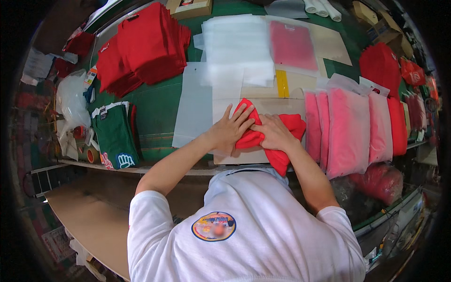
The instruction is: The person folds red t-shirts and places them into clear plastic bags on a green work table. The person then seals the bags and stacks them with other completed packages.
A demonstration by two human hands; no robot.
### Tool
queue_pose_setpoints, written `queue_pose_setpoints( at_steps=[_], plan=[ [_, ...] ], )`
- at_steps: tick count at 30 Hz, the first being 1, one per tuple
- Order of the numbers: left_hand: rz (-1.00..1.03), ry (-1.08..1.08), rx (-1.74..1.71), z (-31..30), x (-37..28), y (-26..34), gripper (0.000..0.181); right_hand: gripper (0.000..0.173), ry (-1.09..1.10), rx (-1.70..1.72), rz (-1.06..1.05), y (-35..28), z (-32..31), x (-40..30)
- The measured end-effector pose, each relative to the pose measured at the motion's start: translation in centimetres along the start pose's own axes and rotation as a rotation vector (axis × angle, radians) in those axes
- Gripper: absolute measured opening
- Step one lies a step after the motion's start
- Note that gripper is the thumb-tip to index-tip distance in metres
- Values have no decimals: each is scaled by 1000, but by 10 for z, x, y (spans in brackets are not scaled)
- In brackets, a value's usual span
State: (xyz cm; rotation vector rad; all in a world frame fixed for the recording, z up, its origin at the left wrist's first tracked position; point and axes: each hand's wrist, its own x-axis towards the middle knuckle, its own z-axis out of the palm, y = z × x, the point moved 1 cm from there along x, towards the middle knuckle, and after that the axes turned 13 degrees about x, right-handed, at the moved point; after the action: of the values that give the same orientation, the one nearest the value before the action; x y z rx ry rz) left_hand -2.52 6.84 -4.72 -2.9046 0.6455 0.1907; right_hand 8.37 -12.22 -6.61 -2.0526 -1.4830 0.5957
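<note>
A bright red garment (294, 125) lies bunched and folded before me, and its lower end hangs over the table's front edge. My left hand (229, 129) rests flat across its left part, fingers spread. My right hand (276, 132) grips the cloth near the middle, fingers curled into it. Under the garment are a beige board (243, 158) and a translucent plastic sheet (197, 105) that reaches out to the left. Just right of my right hand stand several pink-looking garments in clear bags (347, 130).
Stacked red shirts (151, 46) rise at the back left. A folded green shirt (114, 137) lies at the front left, near a tape roll (93, 155). White plastic bags (236, 46) and a bagged red shirt (294, 46) lie behind my hands. Yellow tape (282, 84) marks a board.
</note>
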Motion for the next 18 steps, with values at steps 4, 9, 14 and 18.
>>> queue_pose_setpoints(
  at_steps=[4,9,14,18],
  plan=[
    [63,81,33,-2,13,-9,124,49,-86,-77,-32,-9,-4,0],
    [102,-98,-100,-10,35,-21,118,56,-115,-65,-4,-8,-4,-2],
    [133,150,-100,12,28,-27,105,95,141,-81,-26,-9,16,-11],
    [122,88,-263,15,26,-31,81,112,139,-355,50,-34,20,-10]
  ],
)
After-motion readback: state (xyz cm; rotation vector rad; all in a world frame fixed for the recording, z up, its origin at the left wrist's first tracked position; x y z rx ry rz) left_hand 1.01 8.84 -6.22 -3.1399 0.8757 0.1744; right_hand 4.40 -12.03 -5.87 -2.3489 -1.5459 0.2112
